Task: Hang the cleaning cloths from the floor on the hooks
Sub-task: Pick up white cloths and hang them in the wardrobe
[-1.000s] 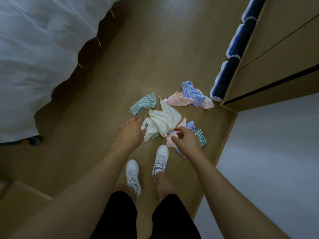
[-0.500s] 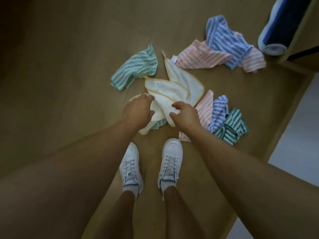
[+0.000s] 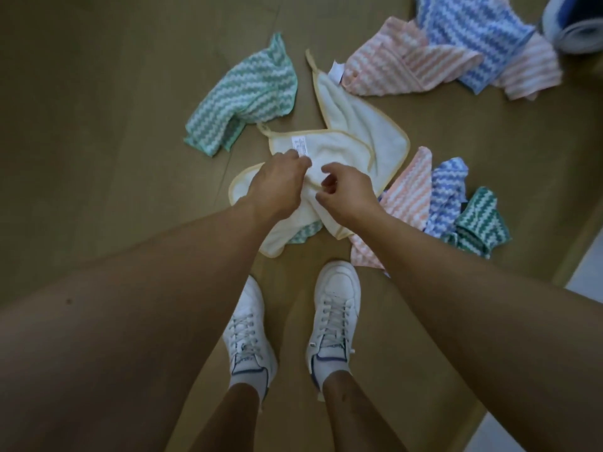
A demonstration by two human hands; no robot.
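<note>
Several cleaning cloths lie on the wooden floor. A white cloth with yellow trim and a label [image 3: 329, 146] is under both hands, overlapping another white cloth [image 3: 362, 125] and a third [image 3: 277, 234]. My left hand [image 3: 277, 185] grips the labelled white cloth near its label, fingers curled into the fabric. My right hand [image 3: 347, 194] hovers over the cloth's yellow edge, thumb and curled fingers apart. A green striped cloth [image 3: 241, 96] lies to the left. Pink [image 3: 391, 70] and blue [image 3: 473, 37] cloths lie at the top right. No hooks are in view.
Pink [image 3: 408, 197], blue [image 3: 447, 194] and dark green [image 3: 479, 223] striped cloths are bunched to the right. A rolled blue mat [image 3: 574, 31] sits at the top right corner. My white shoes [image 3: 332, 321] stand just below the cloths.
I have bent closer to the floor, so the cloths look larger. Both hands moved onto the labelled white cloth, and the left hand's fingers closed into it.
</note>
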